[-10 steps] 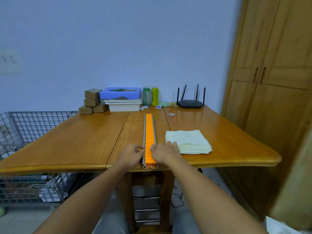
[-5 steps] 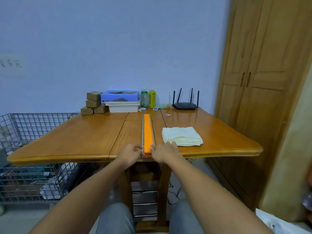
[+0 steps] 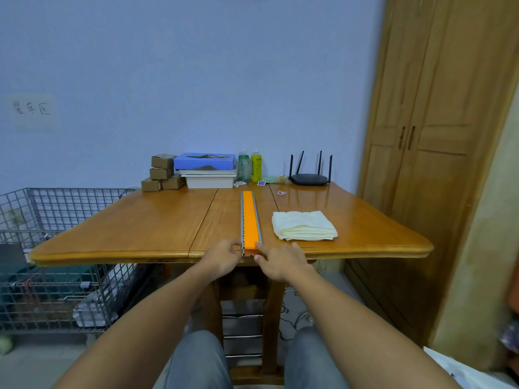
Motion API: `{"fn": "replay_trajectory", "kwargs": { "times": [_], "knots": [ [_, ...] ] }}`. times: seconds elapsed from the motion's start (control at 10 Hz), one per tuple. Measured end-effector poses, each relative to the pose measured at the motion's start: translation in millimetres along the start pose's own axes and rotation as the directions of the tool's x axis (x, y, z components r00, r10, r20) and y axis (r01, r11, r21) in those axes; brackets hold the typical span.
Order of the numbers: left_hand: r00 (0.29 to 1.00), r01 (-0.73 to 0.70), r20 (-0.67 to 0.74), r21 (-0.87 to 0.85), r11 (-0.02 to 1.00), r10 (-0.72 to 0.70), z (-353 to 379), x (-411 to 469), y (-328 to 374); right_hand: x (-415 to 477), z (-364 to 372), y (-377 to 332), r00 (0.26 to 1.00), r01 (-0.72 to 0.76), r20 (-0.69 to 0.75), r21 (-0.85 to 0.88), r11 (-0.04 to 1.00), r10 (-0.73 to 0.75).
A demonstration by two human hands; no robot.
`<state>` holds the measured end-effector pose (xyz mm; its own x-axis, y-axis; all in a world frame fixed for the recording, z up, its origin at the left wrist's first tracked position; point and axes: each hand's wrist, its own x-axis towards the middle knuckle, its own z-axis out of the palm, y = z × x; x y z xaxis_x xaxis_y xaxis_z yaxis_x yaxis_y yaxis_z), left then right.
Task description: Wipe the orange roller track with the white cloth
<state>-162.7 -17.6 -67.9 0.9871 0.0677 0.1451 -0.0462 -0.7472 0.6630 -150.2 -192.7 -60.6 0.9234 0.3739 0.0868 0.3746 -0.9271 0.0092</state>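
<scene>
Apparently setup: left hand [image 3: 223, 258] and right hand [image 3: 280, 262] pinch the track's [image 3: 250, 220] near end; next, right hand should grab the cloth [image 3: 304, 226]

The wooden table [image 3: 140, 234] is carrying an orange roller track [image 3: 250, 217], a folded white cloth [image 3: 304, 227] (just beside it), cardboard boxes [image 3: 161, 173] and a router [image 3: 309, 179].
</scene>
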Motion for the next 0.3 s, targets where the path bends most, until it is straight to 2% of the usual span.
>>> {"fn": "replay_trajectory", "kwargs": {
  "times": [0.1, 0.3],
  "knots": [
    [1.000, -0.003, 0.016, -0.010, 1.000, 0.003, 0, 4, -2, 0, -5, 1, 1.000, 0.013, -0.023, 0.043, 0.999, -0.012],
    [1.000, 0.001, -0.001, 0.063, 0.998, -0.001, -15, 14, 1, 11, -24, 9, 0.978, 0.018, -0.202, 0.341, 0.940, 0.054]
  ]
}}
